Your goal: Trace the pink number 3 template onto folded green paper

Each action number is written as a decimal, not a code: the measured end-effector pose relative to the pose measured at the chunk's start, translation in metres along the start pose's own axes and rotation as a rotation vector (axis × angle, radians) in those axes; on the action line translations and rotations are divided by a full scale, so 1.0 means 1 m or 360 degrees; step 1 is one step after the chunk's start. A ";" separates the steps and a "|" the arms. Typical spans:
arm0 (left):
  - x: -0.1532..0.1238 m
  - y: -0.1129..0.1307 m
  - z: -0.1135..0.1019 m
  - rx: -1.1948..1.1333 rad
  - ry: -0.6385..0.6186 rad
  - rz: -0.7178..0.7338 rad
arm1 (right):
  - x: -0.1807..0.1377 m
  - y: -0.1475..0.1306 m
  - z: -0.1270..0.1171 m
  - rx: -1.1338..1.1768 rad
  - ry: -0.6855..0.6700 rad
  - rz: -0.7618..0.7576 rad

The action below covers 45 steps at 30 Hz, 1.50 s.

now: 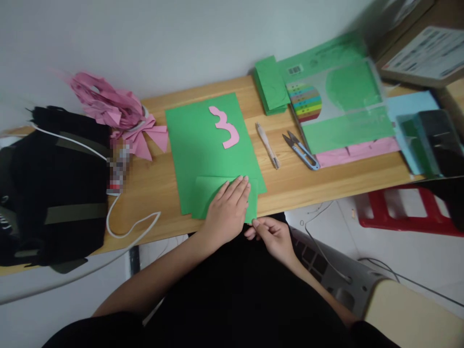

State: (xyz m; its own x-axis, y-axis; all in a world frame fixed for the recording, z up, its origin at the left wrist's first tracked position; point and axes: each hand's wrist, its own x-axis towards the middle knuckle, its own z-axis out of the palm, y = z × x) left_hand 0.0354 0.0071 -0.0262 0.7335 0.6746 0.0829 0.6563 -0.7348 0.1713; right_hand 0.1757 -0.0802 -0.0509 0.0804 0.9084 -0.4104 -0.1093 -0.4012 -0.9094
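A folded piece of green paper lies at the table's front edge, overlapping a larger green sheet. Flat on the folded paper rests my left hand, its fingers stretched out and pointing away from me. My right hand pinches the paper's near right corner between thumb and forefinger, just off the table edge. On the larger sheet sits a pink paper cutout shaped like a 3. To its right lie a pen and blue-handled thread snips.
Folded green papers and a clear pack of green paper lie at the back right, near a cardboard box. Pink paper scraps, a black bag and a white cable occupy the left. A red stool stands below.
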 end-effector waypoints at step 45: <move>-0.043 -0.074 -0.027 0.0055 -0.0054 -0.0262 | 0.042 -0.051 -0.020 -0.2383 -0.0061 -0.1486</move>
State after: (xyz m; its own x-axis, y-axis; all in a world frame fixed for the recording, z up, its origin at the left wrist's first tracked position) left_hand -0.0494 0.0350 -0.0158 0.6207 0.7837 0.0235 0.7734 -0.6170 0.1456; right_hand 0.2047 -0.0238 -0.0228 -0.4438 0.8697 0.2160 0.8756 0.4722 -0.1019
